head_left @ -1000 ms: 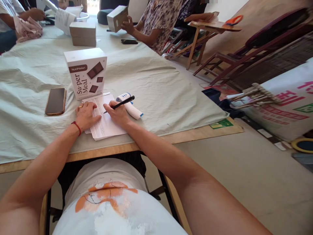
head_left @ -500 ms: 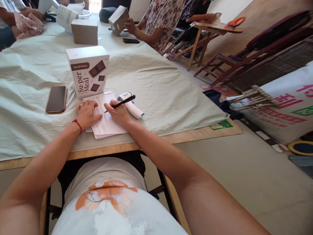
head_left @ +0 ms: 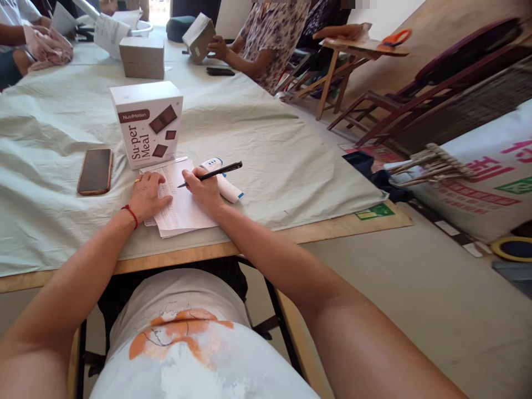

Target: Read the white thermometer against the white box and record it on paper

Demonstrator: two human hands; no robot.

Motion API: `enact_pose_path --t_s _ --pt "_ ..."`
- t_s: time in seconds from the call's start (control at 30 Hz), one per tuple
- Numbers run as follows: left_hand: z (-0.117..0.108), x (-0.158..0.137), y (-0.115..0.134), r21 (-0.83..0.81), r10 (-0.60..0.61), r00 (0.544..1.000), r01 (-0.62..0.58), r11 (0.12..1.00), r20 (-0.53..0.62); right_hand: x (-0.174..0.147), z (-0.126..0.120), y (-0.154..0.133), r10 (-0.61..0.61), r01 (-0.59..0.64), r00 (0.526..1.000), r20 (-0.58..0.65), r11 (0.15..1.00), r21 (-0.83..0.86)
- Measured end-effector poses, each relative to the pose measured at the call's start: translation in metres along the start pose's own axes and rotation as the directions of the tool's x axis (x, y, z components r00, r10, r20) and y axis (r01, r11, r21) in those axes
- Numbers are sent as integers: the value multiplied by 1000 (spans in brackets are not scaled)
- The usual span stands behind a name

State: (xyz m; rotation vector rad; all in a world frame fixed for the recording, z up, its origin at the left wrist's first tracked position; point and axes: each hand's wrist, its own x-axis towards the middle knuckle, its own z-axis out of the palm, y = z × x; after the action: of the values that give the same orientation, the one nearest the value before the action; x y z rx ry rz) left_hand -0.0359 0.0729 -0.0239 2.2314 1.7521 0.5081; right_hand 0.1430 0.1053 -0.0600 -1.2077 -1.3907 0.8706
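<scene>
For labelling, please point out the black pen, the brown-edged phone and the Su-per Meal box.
Black pen (head_left: 218, 172): head view, barrel.
Phone (head_left: 95, 172): head view, screen.
Su-per Meal box (head_left: 152, 133): head view, front face.

The pen (head_left: 226, 168) was black, and the paper (head_left: 188, 215) white with rows of dark print. The carton (head_left: 150, 130) was white with brown blocks; the phone (head_left: 95, 172), dark-screened, had a brown rim. The cloth (head_left: 257, 138) was pale green, the bracelet (head_left: 133, 215) red, and the handheld device (head_left: 229, 189) white with blue touches.

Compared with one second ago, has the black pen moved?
Yes: the black pen has shifted rightward in view, its upper end now farther from the Su-per Meal box.
</scene>
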Motion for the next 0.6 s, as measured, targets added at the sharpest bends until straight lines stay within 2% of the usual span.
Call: enact_pose_path --t_s 0.37,0.47,0.6 --pt "-7 1 -7 -15 42 999 -42 999 -20 -6 11 -3 39 -41 999 26 996 81" --pt "-9 3 -7 -58 53 993 -59 997 -104 -6 10 -2 33 -35 999 31 997 64" --pt "-15 5 -5 -201 -8 974 -38 979 -224 -6 11 -2 60 -61 998 29 998 34"
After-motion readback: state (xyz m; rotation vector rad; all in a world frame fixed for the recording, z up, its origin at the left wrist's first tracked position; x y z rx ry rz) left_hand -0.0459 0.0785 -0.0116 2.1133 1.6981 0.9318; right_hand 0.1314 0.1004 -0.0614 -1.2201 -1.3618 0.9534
